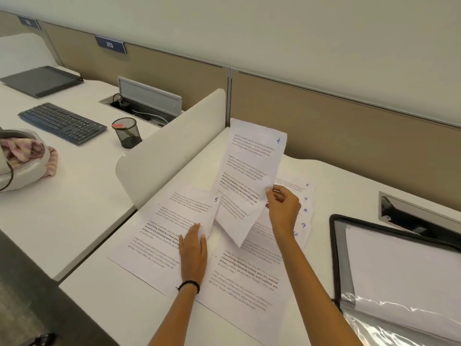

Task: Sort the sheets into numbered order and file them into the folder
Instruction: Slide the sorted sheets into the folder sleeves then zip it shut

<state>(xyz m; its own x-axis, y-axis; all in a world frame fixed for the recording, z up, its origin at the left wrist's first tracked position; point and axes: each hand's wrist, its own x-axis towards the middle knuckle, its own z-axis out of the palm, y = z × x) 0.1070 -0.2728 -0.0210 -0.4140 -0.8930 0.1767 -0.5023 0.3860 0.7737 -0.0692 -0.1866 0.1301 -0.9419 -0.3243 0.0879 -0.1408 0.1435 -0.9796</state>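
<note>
Closest in, the white worktop point(112, 308) carries everything, and the left hand point(193, 248), a black band point(190, 285) round its wrist, lies palm down with fingers straight and flat, pressing the right side of a printed white sheet marked with a blue 5 point(154, 236); no curl there, it clasps nothing. Just beside it, under the right forearm, sits a fanned stack of printed white sheets point(249, 280), its stepped right-hand edges showing handwritten 6, 7, 8, 9 and 10. Off to the right, well apart from the papers, the black-edged folder with clear plastic sleeves point(332, 236) lies spread flat, a white page showing inside the upper sleeve. Moving up: the right hand point(283, 208) has its grip pinched on the right edge of a printed white sheet marked with a blue 4 point(249, 176), thumb in front, fingers behind, and that sheet is lifted off the worktop, tilted, its lower corner hanging over the stack. Beyond it a white curved divider panel point(169, 146) separates the next desk, where a black mesh pen cup point(127, 133), a dark keyboard point(62, 123) and a pale bag with pink cloth point(22, 158) sit. Farthest back, a blue plate reading 213 point(110, 44) hangs on the beige partition.
</note>
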